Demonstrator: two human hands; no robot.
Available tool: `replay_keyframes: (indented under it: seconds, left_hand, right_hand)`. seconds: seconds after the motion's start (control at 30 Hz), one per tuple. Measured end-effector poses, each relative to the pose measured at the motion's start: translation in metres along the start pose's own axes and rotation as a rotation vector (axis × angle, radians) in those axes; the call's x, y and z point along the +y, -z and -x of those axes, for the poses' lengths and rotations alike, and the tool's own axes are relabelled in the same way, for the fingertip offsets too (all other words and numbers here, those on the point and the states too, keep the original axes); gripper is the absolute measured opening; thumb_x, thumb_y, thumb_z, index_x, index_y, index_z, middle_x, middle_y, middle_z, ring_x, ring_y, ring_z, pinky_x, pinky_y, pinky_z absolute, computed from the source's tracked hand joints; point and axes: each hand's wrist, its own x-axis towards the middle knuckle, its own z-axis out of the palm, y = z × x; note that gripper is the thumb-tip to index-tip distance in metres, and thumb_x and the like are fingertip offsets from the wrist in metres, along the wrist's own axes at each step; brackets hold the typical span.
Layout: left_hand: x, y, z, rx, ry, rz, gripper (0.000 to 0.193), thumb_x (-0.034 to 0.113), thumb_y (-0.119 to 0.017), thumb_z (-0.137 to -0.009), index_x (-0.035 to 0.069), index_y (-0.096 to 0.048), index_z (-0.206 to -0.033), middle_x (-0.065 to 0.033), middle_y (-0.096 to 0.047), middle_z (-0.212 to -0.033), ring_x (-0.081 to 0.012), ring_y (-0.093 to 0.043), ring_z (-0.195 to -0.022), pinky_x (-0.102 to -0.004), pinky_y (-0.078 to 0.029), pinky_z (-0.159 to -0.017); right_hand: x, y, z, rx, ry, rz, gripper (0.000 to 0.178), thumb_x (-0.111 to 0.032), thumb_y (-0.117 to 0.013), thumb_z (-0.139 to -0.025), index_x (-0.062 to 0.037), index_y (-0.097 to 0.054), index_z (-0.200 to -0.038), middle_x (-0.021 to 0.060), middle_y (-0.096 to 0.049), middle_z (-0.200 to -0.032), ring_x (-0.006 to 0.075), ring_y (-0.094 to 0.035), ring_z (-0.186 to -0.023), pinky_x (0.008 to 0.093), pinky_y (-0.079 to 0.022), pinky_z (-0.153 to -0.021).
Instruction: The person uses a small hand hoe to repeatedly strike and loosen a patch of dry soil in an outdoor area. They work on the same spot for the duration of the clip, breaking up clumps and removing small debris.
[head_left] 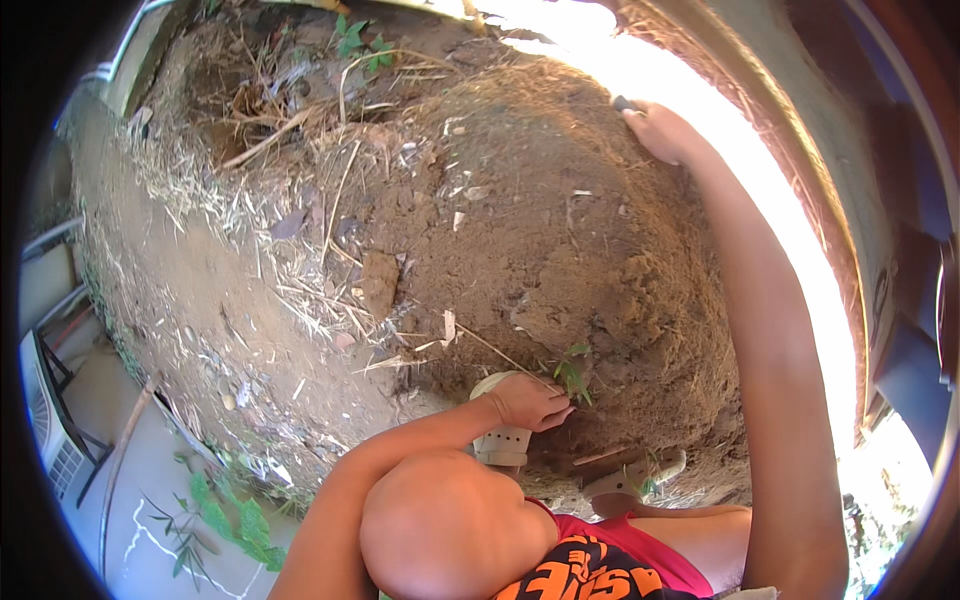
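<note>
Low in the middle, my left hand [535, 402] is closed, its fingers curled down at the soil in front of a light clog-style shoe [500, 447] on my foot. A small green weed [573, 373] stands right beside those fingertips. What they grip, if anything, is hidden. A thin dry stalk [495, 349] slants down to the same hand. My right arm reaches far out along the right side. At its end my right hand [658, 132] is closed round a small dark object [624, 104]; only its tip shows, so its kind is unclear.
A mound of brown soil [560, 240] fills the middle. Dry straw and leaves [310, 290] litter its left side, with green seedlings [365, 45] at the far end. A glaring bright strip and a curved edge [835, 220] bound the right. An outdoor air-conditioner unit [62, 440] stands at left.
</note>
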Motion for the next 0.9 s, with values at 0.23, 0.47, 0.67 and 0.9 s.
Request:
replay_keyframes:
  seconds: [0.23,0.47,0.67,0.9]
  left_hand:
    - [0.002,0.002,0.005,-0.008,-0.003,-0.109,0.035,0.030,-0.077,-0.102,0.016,-0.060,-0.075,-0.0017,-0.063,-0.069,-0.0251,-0.069,-0.066,-0.0419,-0.056,-0.055]
    - [0.002,-0.006,0.010,-0.022,-0.007,-0.133,0.033,0.031,-0.077,-0.102,0.016,-0.062,-0.077,-0.0023,-0.062,-0.070,-0.0252,-0.070,-0.066,-0.0411,-0.057,-0.057]
    - [0.009,-0.002,0.012,-0.068,0.038,-0.195,0.031,0.034,-0.073,-0.104,0.015,-0.065,-0.080,-0.0024,-0.066,-0.074,-0.0273,-0.072,-0.069,-0.0437,-0.060,-0.059]
    - [0.012,-0.004,0.003,-0.005,-0.010,-0.217,0.034,0.033,-0.077,-0.102,0.016,-0.062,-0.077,-0.0015,-0.064,-0.072,-0.0245,-0.070,-0.066,-0.0404,-0.058,-0.058]
  right_hand:
    - [0.007,-0.017,0.033,-0.020,0.049,-0.021,0.060,-0.041,-0.045,-0.121,-0.0115,-0.047,-0.173,0.0261,-0.067,-0.155,0.0359,-0.066,-0.142,0.0525,-0.049,-0.125]
    - [-0.041,-0.008,0.135,0.041,0.017,-0.164,0.052,-0.030,-0.051,-0.120,-0.0079,-0.053,-0.167,0.0239,-0.075,-0.139,0.0338,-0.074,-0.126,0.0509,-0.057,-0.114]
    - [-0.156,-0.010,0.175,0.036,0.128,-0.077,0.049,-0.033,-0.055,-0.119,-0.0199,-0.053,-0.165,0.0177,-0.080,-0.110,0.0246,-0.079,-0.087,0.0447,-0.067,-0.078]
    - [-0.069,-0.045,0.204,0.296,0.115,0.005,0.052,-0.036,-0.055,-0.119,-0.0262,-0.049,-0.170,0.0190,-0.081,-0.122,0.0266,-0.080,-0.095,0.0485,-0.067,-0.088]
